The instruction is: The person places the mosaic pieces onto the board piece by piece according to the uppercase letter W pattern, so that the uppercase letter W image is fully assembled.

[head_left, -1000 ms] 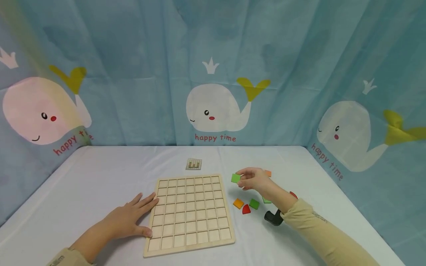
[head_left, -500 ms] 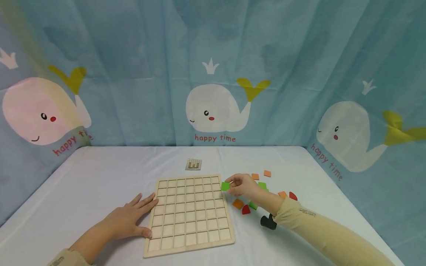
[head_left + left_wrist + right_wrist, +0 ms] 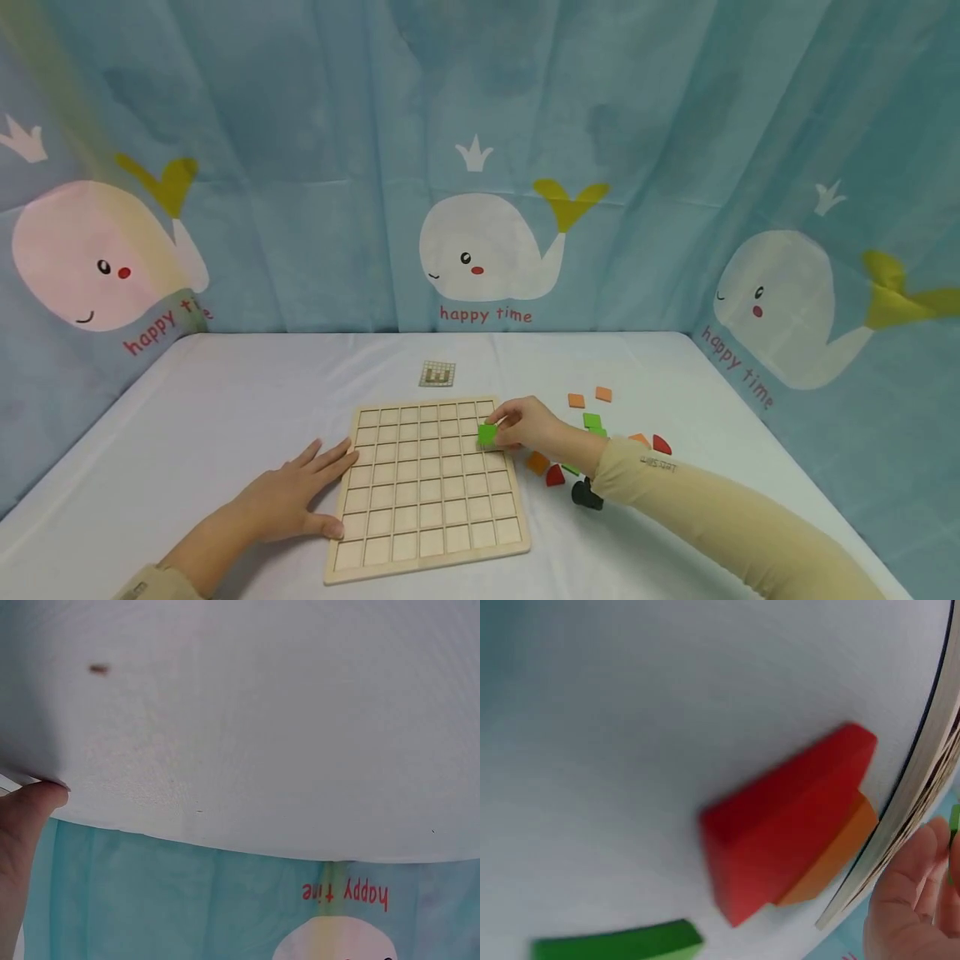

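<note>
A pale wooden grid board of square cells lies on the table in the head view. At its left edge my left hand rests with fingers spread and thumb out, touching the rim. My right hand pinches a bright green square tile between thumb and fingers, over the board's upper right cells. Whether the tile touches the board cannot be told. In the right wrist view, the right hand shows at the right edge, with only a sliver of the green tile visible.
Right of the board lie an orange tile, a red quarter-round piece, more orange and green tiles, and another red piece. A black object is by the right wrist. A small patterned card lies behind the board.
My right hand has moved left and slightly toward me, carrying the green tile from beside the board to over its right columns. The left hand has stayed in place.
</note>
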Demonstrator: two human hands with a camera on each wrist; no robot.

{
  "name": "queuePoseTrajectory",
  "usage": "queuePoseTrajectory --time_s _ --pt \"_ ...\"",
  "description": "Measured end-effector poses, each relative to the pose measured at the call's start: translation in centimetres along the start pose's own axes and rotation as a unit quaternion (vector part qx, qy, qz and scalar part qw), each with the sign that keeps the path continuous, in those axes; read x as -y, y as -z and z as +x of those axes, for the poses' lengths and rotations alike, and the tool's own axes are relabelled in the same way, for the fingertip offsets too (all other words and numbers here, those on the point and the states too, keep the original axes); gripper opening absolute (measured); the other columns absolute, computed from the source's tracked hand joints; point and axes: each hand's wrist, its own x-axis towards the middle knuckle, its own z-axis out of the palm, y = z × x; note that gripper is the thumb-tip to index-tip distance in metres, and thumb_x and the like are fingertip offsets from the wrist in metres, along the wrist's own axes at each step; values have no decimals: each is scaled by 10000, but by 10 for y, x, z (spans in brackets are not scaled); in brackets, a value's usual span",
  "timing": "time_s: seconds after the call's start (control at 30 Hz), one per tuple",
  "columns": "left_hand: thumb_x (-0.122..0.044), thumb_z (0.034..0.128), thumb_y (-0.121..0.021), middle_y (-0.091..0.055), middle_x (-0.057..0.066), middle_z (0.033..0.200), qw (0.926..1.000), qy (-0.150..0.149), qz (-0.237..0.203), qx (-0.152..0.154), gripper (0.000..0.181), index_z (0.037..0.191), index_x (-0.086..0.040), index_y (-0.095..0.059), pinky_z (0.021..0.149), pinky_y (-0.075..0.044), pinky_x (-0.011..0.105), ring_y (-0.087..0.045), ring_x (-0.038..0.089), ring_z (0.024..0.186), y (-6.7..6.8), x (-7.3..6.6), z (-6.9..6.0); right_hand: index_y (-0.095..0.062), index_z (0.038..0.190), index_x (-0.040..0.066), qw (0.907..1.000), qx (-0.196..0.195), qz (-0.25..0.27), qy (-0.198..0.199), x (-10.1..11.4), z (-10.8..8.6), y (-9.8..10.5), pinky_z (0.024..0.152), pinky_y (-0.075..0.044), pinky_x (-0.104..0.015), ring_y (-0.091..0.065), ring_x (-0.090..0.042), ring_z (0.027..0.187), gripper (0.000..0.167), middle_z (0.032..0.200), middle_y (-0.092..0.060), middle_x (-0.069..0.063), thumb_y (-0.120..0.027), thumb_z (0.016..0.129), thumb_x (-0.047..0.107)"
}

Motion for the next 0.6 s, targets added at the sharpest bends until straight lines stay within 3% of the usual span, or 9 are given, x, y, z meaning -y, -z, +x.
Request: queuePoseTrajectory --time_s 0.27,0.6 --pt "-670 742 -660 -265 110 1577 10000 -44 -13 -71 985 1503 -118 -366 810 -409 722 -243 544 1361 1 -1 -1 -715 963 -39 9993 -37 -353 -106 5 13 -12 567 -498 -229 -538 -114 595 161 737 -614 -38 -684 823 -110" --pt "-675 736 -659 -272 103 1575 9999 -64 42 -130 987 1500 -120 -372 831 -401 724 -255 536 1360 0 -1 -1 -716 954 -45 9990 52 -383 -210 6 21 -18 547 -468 -221 -525 -123 569 158 700 -611 -37 -681 824 -127"
